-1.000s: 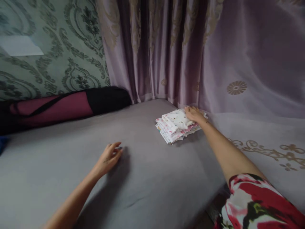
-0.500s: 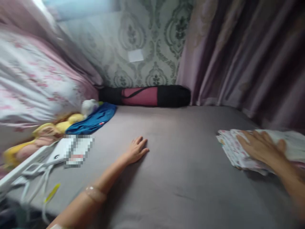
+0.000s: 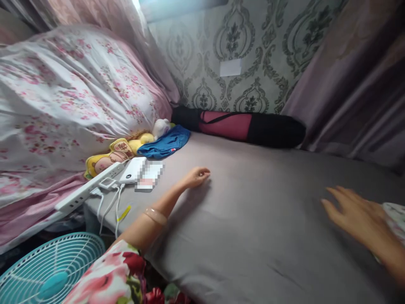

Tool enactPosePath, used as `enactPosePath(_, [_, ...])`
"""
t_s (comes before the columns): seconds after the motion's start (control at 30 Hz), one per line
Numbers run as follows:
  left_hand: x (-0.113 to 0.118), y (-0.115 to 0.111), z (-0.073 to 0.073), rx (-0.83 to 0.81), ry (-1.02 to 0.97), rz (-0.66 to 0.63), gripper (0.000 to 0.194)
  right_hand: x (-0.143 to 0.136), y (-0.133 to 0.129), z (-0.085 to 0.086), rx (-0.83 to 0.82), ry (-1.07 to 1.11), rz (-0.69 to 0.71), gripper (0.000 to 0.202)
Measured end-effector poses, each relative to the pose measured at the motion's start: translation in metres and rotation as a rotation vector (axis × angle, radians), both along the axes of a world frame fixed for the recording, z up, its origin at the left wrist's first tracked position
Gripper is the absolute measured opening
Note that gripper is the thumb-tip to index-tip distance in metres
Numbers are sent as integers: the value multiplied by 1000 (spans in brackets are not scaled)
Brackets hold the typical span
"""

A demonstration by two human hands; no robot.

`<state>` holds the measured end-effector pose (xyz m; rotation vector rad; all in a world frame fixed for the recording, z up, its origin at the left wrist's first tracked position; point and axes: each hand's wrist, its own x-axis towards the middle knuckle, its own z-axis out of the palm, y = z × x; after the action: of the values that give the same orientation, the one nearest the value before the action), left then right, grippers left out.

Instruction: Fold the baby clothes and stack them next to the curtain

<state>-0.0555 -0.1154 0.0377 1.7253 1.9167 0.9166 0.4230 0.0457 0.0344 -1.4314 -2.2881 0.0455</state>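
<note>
My left hand (image 3: pixel 198 177) is just over the grey bed sheet (image 3: pixel 259 198), its fingers curled in toward the thumb, with nothing visible in them. A bracelet is on that wrist. At the right, my right hand (image 3: pixel 357 215) is open with fingers spread, slightly blurred, and holds nothing. Beside and behind it, a folded patterned cloth (image 3: pixel 395 215) shows at the right edge, mostly cut off by the frame and hidden by the hand and wrist.
A blue cloth (image 3: pixel 164 143), plush toys (image 3: pixel 107 158), a white device (image 3: pixel 134 169) and a power strip (image 3: pixel 90 190) with cables are at the left. A fan (image 3: pixel 53 270) stands below them. A black and pink long bag (image 3: pixel 230 126) lies along the wall.
The view has turned right-to-left, bringing the fan into sight. My right hand has come off the folded cloth stack to its left; my left hand's fingers have gone from spread to curled.
</note>
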Motion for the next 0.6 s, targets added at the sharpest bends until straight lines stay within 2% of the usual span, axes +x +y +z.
enactPosePath(0.13, [-67, -7, 14, 76, 106, 247, 32, -89, -22, -16, -49, -75, 125, 61])
enactPosePath(0.2, [-107, -14, 24, 85, 188, 420, 30, -128, -34, -23, -93, -80, 219, 58])
enactPosePath(0.27, [-147, -23, 33, 77, 265, 557, 30, -161, -46, -26, -113, -81, 324, 54])
enactPosePath(0.37, [-199, -38, 42, -12, 354, 692, 29, -201, -62, -26, -137, -69, 386, 52])
enactPosePath(0.47, [-232, -51, 47, -68, 413, 741, 29, -229, -73, -23, -153, -66, 390, 55])
enactPosePath(0.6, [-251, -57, 47, -76, 461, 747, 31, -248, -80, -29, -156, -42, 332, 55])
